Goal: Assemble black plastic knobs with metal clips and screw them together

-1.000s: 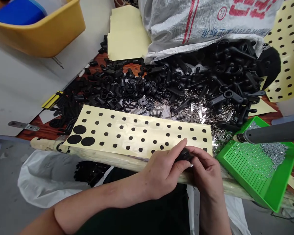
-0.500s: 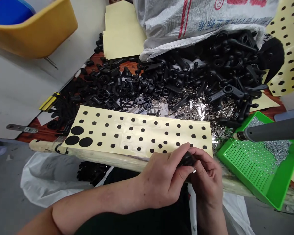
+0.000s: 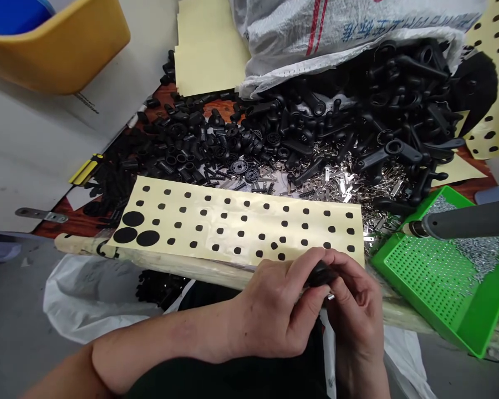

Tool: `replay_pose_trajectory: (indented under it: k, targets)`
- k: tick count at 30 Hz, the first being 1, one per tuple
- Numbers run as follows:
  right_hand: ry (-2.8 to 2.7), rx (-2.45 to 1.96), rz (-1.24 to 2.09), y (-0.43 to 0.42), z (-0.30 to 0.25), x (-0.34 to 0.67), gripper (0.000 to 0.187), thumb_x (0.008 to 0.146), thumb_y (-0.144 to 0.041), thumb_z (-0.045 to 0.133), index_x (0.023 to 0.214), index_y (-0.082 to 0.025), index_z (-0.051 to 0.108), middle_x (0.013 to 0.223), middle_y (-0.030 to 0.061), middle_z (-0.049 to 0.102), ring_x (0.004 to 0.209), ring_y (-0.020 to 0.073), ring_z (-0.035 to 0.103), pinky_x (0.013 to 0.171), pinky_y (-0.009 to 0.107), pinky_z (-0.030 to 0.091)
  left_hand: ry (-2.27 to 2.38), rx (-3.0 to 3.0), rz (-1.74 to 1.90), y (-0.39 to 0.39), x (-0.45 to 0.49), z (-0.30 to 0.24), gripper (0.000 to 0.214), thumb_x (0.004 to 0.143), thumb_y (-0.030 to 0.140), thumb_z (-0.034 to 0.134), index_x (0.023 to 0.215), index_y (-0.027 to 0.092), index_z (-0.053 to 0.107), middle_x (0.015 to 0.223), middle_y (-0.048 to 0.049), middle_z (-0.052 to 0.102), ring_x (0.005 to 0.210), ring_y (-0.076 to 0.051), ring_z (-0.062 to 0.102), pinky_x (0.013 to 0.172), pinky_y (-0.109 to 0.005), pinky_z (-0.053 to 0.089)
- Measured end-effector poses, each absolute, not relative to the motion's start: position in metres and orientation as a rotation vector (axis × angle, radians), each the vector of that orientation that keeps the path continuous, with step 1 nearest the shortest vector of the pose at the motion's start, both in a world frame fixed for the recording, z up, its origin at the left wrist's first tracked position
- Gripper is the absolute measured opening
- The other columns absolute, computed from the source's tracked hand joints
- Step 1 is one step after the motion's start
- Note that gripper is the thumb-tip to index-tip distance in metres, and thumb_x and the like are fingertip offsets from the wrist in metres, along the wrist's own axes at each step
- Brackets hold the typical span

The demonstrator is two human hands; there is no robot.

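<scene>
- The small black plastic part [image 3: 320,274] sits between both hands, just above the lap, with a small silver metal piece [image 3: 330,297] at its lower edge; the fingers partly hide it, so its exact shape is hard to see.
- The left hand [image 3: 274,313] and the right hand [image 3: 353,310] are close together, and the fingers of both are closed on this part.
- Directly under the grip lies a pale wooden beam [image 3: 216,272].
- Ahead of the grip, on the beam's far side, is a cream sheet with black dots [image 3: 233,224].
- Beyond this sheet is a heap of black plastic parts [image 3: 336,127], mixed with silver metal clips [image 3: 357,185].
- To the right of the grip is a green perforated tray [image 3: 424,277] holding small metal pieces [image 3: 480,255], under a grey tube [image 3: 469,219].
</scene>
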State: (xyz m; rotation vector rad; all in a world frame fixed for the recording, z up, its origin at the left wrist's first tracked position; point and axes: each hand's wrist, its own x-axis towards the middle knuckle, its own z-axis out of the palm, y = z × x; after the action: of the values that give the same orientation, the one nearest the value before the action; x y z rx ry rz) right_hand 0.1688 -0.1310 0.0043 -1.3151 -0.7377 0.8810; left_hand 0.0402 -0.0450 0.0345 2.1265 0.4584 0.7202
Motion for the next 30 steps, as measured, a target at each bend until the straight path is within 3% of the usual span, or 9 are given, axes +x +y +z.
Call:
replay_pose_trajectory:
  k: [8, 19, 25, 30]
  targets:
    - [-0.774, -1.359, 0.845, -0.129, 0.009, 0.165, 0.025, 0.085, -0.038, 0.063, 0.102, -0.021, 0.066, 0.091, 0.0064, 0.07, 0.079, 0.0178, 0.066, 0.068, 0.027, 0.053, 0.425, 2.049, 0.677, -0.043, 0.038, 0.037, 0.041, 0.092, 0.016, 0.041, 0.133, 0.012, 0.039, 0.098, -0.0119, 0.072, 0.07, -0.02, 0.071, 0.061, -0.029, 0.053]
    - [-0.77, -1.33, 0.819, -0.129, 0.007, 0.161, 0.022, 0.086, -0.031, 0.064, 0.105, -0.023, 0.068, 0.093, 0.0052, 0.071, 0.083, 0.0171, 0.069, 0.072, 0.025, 0.055, 0.481, 1.974, 0.728, -0.044, 0.037, 0.034, 0.036, 0.09, 0.015, 0.044, 0.126, 0.008, 0.049, 0.086, -0.0116, 0.072, 0.06, -0.016, 0.065, 0.055, -0.027, 0.048]
    - [-0.701, -1.298, 0.719, -0.131, 0.001, 0.161, 0.021, 0.086, -0.029, 0.064, 0.106, -0.026, 0.07, 0.097, 0.0034, 0.071, 0.088, 0.0151, 0.067, 0.076, 0.024, 0.054, 0.457, 1.98, 0.741, -0.04, 0.038, 0.032, 0.038, 0.093, 0.02, 0.047, 0.128, 0.006, 0.049, 0.086, -0.0121, 0.072, 0.064, -0.017, 0.066, 0.058, -0.026, 0.049]
    - [-0.704, -1.242, 0.825, -0.128, -0.001, 0.172, 0.029, 0.083, -0.043, 0.068, 0.106, -0.025, 0.071, 0.095, 0.0052, 0.072, 0.084, 0.0163, 0.068, 0.072, 0.025, 0.055, 0.44, 2.017, 0.724, -0.036, 0.041, 0.029, 0.045, 0.097, 0.028, 0.043, 0.137, 0.008, 0.043, 0.099, -0.0156, 0.073, 0.073, -0.019, 0.069, 0.064, -0.028, 0.052]
